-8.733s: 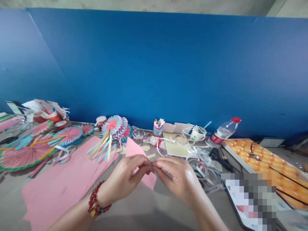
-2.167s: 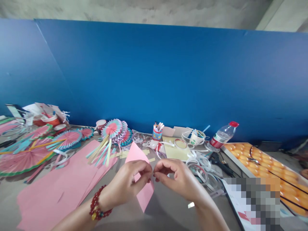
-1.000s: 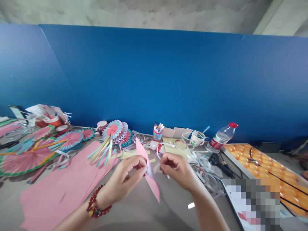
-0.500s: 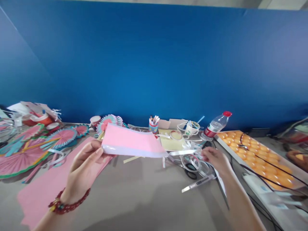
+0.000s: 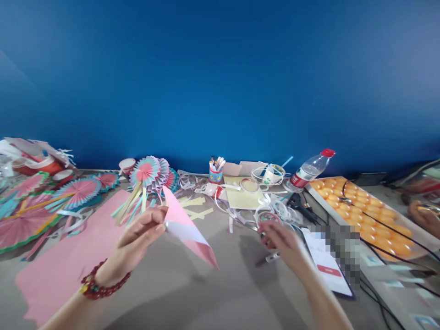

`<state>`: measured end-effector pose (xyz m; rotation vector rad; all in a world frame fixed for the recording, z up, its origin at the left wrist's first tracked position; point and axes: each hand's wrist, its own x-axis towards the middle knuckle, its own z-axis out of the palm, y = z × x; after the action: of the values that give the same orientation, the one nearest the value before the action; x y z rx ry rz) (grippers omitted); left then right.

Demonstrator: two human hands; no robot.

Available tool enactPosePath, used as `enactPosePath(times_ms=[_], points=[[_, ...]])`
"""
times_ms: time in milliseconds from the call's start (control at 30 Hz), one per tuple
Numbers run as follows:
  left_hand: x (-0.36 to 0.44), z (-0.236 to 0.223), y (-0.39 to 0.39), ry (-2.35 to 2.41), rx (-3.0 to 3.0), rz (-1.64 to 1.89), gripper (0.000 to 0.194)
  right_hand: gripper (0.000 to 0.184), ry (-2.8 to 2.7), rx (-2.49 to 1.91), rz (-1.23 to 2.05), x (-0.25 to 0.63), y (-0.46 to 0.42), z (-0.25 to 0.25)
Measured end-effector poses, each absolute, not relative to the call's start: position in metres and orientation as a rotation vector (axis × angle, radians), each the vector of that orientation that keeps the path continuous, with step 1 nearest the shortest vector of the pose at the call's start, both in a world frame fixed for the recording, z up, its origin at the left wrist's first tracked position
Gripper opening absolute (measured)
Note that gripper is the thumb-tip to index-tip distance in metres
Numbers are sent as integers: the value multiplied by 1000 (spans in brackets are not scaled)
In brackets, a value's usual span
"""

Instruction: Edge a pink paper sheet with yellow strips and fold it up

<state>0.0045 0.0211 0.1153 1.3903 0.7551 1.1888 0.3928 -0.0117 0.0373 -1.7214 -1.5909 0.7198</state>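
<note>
My left hand [image 5: 146,233] pinches a pink sheet of paper [image 5: 187,229] at its upper left end. A pale, shiny band runs along the sheet, which hangs tilted down to the right above the table. The red bead bracelet [image 5: 105,282] is on my left wrist. My right hand [image 5: 280,238] is low over the clutter at right of centre, fingers bent and smeared by motion. It covers the place of the black-handled scissors and part of a utility knife [image 5: 273,257]. Whether it grips anything is hidden. A roll of tape [image 5: 269,217] lies just beyond its fingers.
Pleated paper fans [image 5: 80,191] and a large pink sheet [image 5: 74,256] lie at left. A pen cup [image 5: 216,174], yellow paper [image 5: 242,197] and a water bottle [image 5: 309,172] stand or lie at the back. A glue gun [image 5: 304,208], a tablet [image 5: 326,261] and an orange bubbled tray [image 5: 367,215] are right.
My right hand has let go of the white strip and moved left and down to the scissors and knife. The pink sheet has swung from nearly level to tilted down in my left hand.
</note>
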Motion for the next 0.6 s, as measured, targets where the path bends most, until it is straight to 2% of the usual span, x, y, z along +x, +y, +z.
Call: enactPosePath(times_ms=[33,100,133,200,367,500,600], points=[[4,115,19,742,1388,1220,18,42,-1510,-1572,1129,370,-16,33],[2,111,13,722,1361,1274,17,59,-1234,-1321,1605,332,-23,26],[0,108,9,718,1339,1288,17,66,-1100,-1213,1759,319,-25,24],[-5,97,-1,733,1282,1287,18,69,-913,-1112,1833,304,-26,22],[-17,46,-34,949,1139,1227,24,69,-1062,-1213,1529,303,-20,7],[-22,9,-63,1293,1268,890,32,57,-1456,-1437,1126,311,-26,-15],[-27,-1,-80,1432,1505,625,38,41,-1781,-1598,759,313,-35,-22]])
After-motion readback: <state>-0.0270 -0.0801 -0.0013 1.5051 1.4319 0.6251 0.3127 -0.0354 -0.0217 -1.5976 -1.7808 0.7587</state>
